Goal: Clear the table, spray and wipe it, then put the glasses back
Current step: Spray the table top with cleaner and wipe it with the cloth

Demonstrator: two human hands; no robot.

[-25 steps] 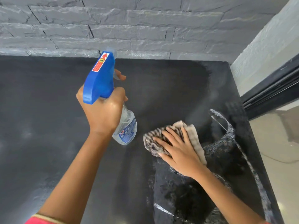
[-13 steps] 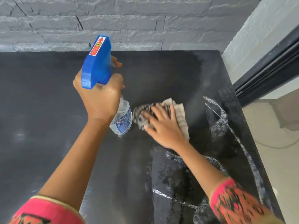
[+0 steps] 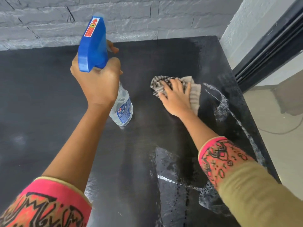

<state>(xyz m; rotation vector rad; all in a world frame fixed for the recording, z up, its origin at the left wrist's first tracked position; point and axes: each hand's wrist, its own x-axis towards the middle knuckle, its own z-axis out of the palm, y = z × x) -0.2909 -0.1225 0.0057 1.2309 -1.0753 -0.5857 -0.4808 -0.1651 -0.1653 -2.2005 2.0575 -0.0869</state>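
Two hands are at work over one broad, matt black rectangular surface [image 3: 41, 99], which is set against a grey stone-textured wall [image 3: 147, 15] and is bare of glasses; none can be seen anywhere in view, so the clearing step is judged done and the wiping stage is judged to be in progress. Pale wet streaks [image 3: 221, 105] are left along the right side and near edge of the surface, while the left half appears dry and dull.

A clear plastic spray bottle with a blue trigger head [image 3: 92, 46] is held above the surface by the left hand [image 3: 98, 84], whose fingers are wrapped tight round the neck, one finger hooked in front at the trigger. The bottle's long axis is tilted, nozzle up and away, base down and to the right.

A small crumpled grey-and-white striped cloth [image 3: 194, 94] is pressed flat under the right hand [image 3: 176, 99], fingers spread across it and pointed up and to the left. The cloth lies just right of the bottle's base, with the unwiped dry area to its left. The right hand is therefore the nearer one, and a leftward sweep seems called for next.
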